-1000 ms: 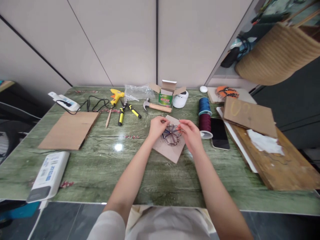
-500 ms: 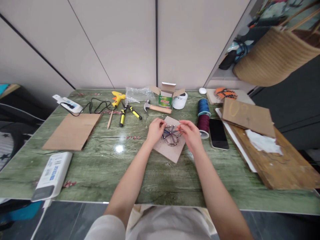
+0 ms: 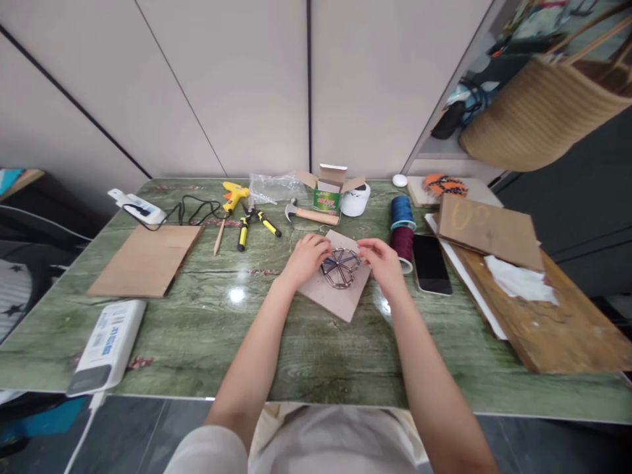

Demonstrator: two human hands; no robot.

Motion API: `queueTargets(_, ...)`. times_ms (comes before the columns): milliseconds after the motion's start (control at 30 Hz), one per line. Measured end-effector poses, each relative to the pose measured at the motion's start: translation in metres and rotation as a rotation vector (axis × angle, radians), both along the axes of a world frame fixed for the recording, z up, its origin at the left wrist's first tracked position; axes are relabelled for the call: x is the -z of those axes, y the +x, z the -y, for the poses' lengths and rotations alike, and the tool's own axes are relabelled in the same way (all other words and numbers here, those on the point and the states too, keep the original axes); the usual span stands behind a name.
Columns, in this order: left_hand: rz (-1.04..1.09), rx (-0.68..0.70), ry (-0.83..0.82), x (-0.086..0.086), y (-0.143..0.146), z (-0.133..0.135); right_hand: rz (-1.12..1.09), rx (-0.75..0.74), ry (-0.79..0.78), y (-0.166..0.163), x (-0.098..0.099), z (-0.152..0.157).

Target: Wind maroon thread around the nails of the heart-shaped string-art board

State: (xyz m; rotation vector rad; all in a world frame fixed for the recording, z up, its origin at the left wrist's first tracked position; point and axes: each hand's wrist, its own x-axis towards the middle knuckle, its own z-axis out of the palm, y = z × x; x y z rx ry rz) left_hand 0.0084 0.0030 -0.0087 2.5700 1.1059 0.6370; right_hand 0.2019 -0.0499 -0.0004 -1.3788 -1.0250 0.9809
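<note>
A small square wooden board point(image 3: 332, 296) lies tilted on the green table point(image 3: 276, 336). On it is a round string-art pattern point(image 3: 340, 266) of dark thread wound around nails. My left hand point(image 3: 307, 257) rests at the pattern's left edge, fingers curled in a pinch. My right hand point(image 3: 381, 262) sits at the pattern's right edge, fingers also pinched together over the thread. What each pinch holds is too small to make out. Two thread spools, blue point(image 3: 402, 210) and maroon point(image 3: 403, 245), stand just right of my right hand.
Behind the board lie a hammer point(image 3: 310, 213), yellow-handled cutters point(image 3: 253, 224), a yellow glue gun point(image 3: 234, 193), a pencil point(image 3: 218, 236) and an open small box point(image 3: 328, 189). A phone point(image 3: 430, 263) and stacked wooden boards point(image 3: 533, 309) are at right. Cardboard point(image 3: 144, 261) and a white box point(image 3: 109, 345) are at left.
My hands have parted slightly and my right hand has shifted a little to the right of the pattern. The camera view has drifted slightly.
</note>
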Motion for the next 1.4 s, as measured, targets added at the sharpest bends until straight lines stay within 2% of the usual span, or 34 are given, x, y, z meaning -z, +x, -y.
queueTargets(267, 0.004, 0.046, -0.074, -0.004, -0.005, 0.001, -0.024, 0.081, 0.103, -0.001, 0.002, -0.001)
queueTargets(367, -0.006, 0.046, -0.069, -0.006, -0.004, 0.002, 0.02, 0.064, 0.117, -0.002, 0.0, 0.003)
queueTargets(567, -0.029, 0.032, -0.046, -0.008, -0.003, 0.004, 0.587, -0.06, -0.001, -0.016, -0.017, 0.018)
queueTargets(700, -0.037, 0.031, -0.034, -0.007, -0.003, 0.003, 0.566, -0.215, -0.064, -0.026, -0.026, 0.026)
queueTargets(833, -0.042, 0.028, -0.028, -0.006, -0.003, 0.003, 0.503, -0.345, -0.239, -0.026, -0.027, 0.029)
queueTargets(933, -0.041, 0.026, -0.025, -0.006, -0.003, 0.003, 0.608, -0.349, -0.294, -0.021, -0.025, 0.028)
queueTargets(1100, -0.03, 0.021, -0.021, -0.006, -0.003, 0.003, 0.86, -0.354, -0.194, -0.015, -0.023, 0.024)
queueTargets(1400, 0.047, 0.013, -0.005, -0.003, -0.005, 0.002, 0.986, -0.288, -0.198, -0.016, -0.022, 0.024)
